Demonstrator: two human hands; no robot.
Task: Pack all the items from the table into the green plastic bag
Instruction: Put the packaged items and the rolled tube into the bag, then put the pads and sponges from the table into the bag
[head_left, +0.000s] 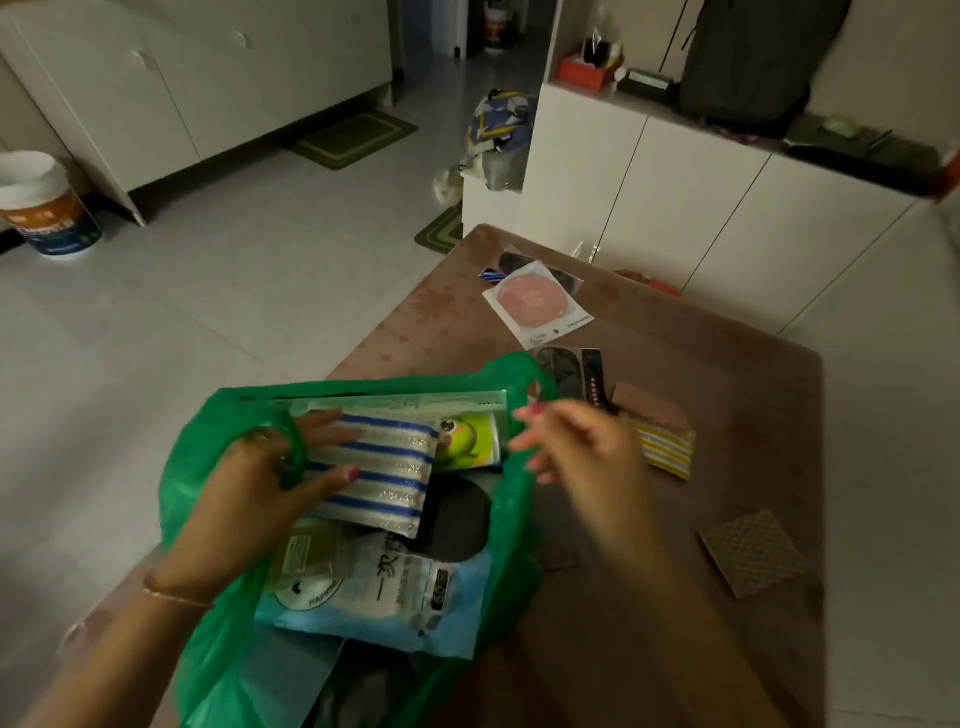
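The green bag (208, 499) lies open on the near left part of the brown table (701, 649), its mouth gaping upward. Inside it, a blue-striped packet (384, 467) lies on top, with a yellow-green packet (470, 436) showing a cartoon bird just beyond it, a black pouch (457, 519) beside it, and a light blue pack (395, 587) with printed text nearer the camera. A pale green flat pack (415, 402) lines the far side of the bag.

The left hand (260, 488) is in the bag's mouth, one handle looped round its fingers, which lie spread flat on the striped packet. The right hand (576, 447) hovers just right of the bag, blurred, fingers loosely parted and holding nothing.

Right of the bag on the table lie a yellow sachet (667, 449), a dark card (569, 374) and a tan checked square (753, 553). Beyond the bag lies a pink round pack (535, 301).
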